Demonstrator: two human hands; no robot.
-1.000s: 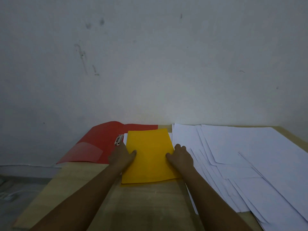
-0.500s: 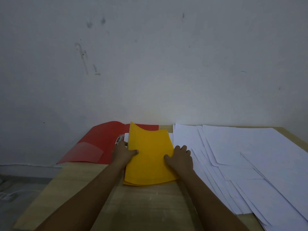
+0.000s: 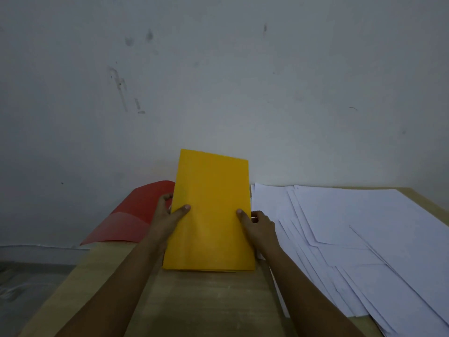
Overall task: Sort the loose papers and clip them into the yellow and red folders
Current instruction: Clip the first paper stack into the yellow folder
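Wooden table (papers spread right) against scuffed wall.

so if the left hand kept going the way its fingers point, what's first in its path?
The left hand grips the yellow folder's left edge, pointing away and slightly right. Past that, probably the wall; depth is unclear.

Yellow folder: closed, tilted up off wooden table, gripped at its side edges by left hand and right hand. Red folder: open, behind-left. Loose white papers: spread right. Wall: scuffed.
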